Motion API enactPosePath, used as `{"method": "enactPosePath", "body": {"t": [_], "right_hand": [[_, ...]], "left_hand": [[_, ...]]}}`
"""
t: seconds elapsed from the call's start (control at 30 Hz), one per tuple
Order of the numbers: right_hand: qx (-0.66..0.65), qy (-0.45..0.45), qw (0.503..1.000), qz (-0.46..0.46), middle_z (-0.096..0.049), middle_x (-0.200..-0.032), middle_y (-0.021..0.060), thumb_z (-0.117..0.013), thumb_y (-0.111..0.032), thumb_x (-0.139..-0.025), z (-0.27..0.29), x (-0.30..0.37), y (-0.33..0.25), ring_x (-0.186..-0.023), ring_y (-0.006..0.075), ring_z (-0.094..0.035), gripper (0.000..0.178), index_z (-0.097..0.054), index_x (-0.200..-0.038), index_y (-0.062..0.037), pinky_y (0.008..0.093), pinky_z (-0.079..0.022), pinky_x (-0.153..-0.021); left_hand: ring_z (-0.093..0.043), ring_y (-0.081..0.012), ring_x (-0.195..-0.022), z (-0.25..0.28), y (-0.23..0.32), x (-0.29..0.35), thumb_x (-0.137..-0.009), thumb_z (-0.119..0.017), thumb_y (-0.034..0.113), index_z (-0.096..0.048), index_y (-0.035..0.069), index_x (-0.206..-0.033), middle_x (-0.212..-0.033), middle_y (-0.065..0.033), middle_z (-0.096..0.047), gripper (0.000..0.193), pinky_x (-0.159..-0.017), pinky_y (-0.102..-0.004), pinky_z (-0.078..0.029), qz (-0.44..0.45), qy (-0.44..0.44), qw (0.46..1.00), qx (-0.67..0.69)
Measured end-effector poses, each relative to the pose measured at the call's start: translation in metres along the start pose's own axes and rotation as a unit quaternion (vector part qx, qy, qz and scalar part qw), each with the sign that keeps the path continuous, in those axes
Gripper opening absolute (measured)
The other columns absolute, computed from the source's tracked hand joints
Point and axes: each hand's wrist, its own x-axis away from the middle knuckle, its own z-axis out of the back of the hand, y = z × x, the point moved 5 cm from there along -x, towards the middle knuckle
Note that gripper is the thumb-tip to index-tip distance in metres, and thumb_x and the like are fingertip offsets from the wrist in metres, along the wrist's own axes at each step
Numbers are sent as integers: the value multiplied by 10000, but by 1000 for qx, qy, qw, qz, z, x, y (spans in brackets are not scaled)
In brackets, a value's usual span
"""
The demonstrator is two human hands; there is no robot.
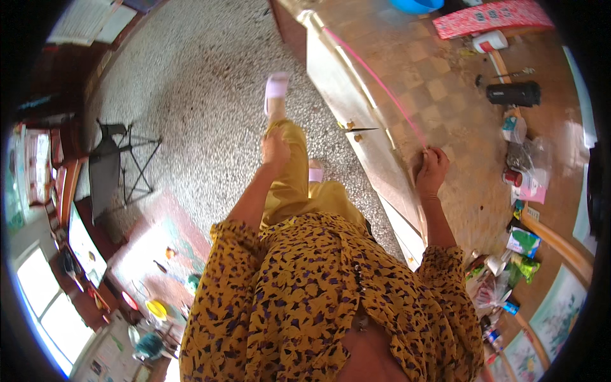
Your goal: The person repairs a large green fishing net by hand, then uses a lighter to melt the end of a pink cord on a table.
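Note:
My right hand (434, 170) is over the tabletop, its fingers closed on one end of a thin pink ribbon-like strip (380, 79). From there the strip runs away along the table's near edge, slightly curved, to the far left corner. My left hand (275, 149) is low at my yellow-trousered leg, beside the thigh; its fingers are blurred and I see nothing in them.
The brown checkered tabletop (433, 89) has a pale cabinet front with knobs below it. Along its back stand a black cylinder (513, 93), a white cup (489, 42), a red patterned box (493, 18) and plastic bags. A blue basin (417, 5) sits far off. A black folding chair (106, 165) stands left on the speckled floor.

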Motion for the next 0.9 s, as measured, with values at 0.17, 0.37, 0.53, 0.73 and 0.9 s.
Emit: {"method": "enactPosePath", "body": {"t": [0.17, 0.37, 0.53, 0.73, 0.9], "right_hand": [[-168, 7, 984, -61, -540, -941, 136, -539, -139, -852, -15, 2, -12, -880, 288, -536, 131, -598, -933, -54, 349, -446, -764], [-404, 14, 910, -87, -526, -849, 112, -494, -39, -869, -4, -66, -149, -774, 246, -531, 119, -571, -958, -51, 320, -428, -694], [-472, 75, 875, -83, -503, -832, 118, -469, -38, -874, -4, -114, -200, -755, 257, -521, 120, -539, -971, -31, 319, -430, -679], [-473, 32, 876, -84, -514, -893, 124, -446, -69, -899, -11, -149, -209, -787, 256, -521, 203, -536, -1070, -7, 315, -422, -706], [-370, 15, 926, -71, -539, -1016, 156, -507, -139, -870, -2, -163, -177, -931, 287, -552, 229, -548, -1058, -16, 349, -456, -802]], "left_hand": [[-596, -121, -830, 36, 95, -12, -881, -535, 160, -581, 24, -1048, -891, -76, -644, 221, -748, -250, -475, 73, -235, 944, 222], [-562, -167, -957, 84, 224, -17, -904, -528, 127, -490, -10, -1185, -1132, -101, -552, 315, -864, -282, -453, 37, -355, 821, 446], [-492, -98, -984, 109, 239, -62, -854, -575, 10, -547, 44, -1175, -1068, -23, -466, 324, -860, -209, -416, -51, -275, 794, 539], [-495, -101, -936, 138, 262, -112, -840, -591, 6, -630, 50, -1021, -1055, -31, -477, 190, -784, -204, -426, -161, -244, 844, 450], [-537, -138, -910, 133, 264, -142, -832, -563, -36, -596, 53, -937, -988, -70, -547, 142, -783, -239, -453, -237, -188, 876, 376]]}}
